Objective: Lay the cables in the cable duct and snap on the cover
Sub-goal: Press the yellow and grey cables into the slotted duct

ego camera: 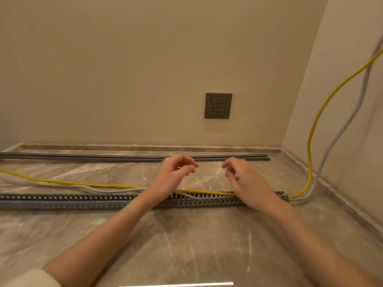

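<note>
Laying step: left hand [174, 175] and right hand [242, 177] are hovering loosely curled, holding nothing; yellow round cable [83, 184] and grey cable [107, 190] are needing pressing into the slotted grey plastic duct [62, 200].

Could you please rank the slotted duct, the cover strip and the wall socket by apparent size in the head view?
1. Slotted duct and cover strip: both long, and the strip lies farther off, so unranked.
2. Wall socket: smallest.

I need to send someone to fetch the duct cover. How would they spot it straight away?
Find the wall socket on the back wall, then look down to the marble floor. The cover is the long smooth grey strip along the skirting, beyond both hands. Unlike the nearer slotted duct, it has no teeth.
</note>
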`<action>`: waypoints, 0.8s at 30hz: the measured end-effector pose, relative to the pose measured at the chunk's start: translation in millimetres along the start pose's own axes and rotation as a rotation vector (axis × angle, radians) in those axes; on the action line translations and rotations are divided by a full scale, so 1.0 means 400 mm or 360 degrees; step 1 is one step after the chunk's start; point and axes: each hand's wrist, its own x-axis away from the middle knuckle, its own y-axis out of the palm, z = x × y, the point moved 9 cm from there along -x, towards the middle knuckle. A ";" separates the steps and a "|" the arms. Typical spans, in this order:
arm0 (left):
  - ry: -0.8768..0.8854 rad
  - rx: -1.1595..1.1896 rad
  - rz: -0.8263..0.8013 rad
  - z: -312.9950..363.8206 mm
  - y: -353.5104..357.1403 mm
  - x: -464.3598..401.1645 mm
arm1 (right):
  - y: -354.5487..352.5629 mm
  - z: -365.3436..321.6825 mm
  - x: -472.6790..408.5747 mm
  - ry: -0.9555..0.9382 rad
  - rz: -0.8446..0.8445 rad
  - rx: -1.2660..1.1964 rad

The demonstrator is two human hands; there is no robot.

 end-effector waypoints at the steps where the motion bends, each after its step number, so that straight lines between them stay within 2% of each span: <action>1: -0.0026 -0.0090 0.0053 -0.004 -0.040 -0.003 | 0.031 -0.036 -0.010 -0.0050 -0.0070 0.0030; 8: -0.0193 -0.1124 -0.0099 -0.118 -0.332 0.085 | 0.165 -0.193 -0.062 -0.0253 -0.0296 0.0006; 11: -0.0241 -0.1258 -0.0149 -0.156 -0.406 0.132 | 0.224 -0.268 -0.079 -0.0342 -0.0387 0.0009; 17: -0.0118 -0.1625 -0.0168 -0.194 -0.446 0.164 | 0.313 -0.365 -0.107 -0.0389 -0.0567 0.0112; 24: -0.0114 -0.1597 0.0022 -0.223 -0.486 0.175 | 0.335 -0.356 -0.116 -0.0256 -0.0289 0.0143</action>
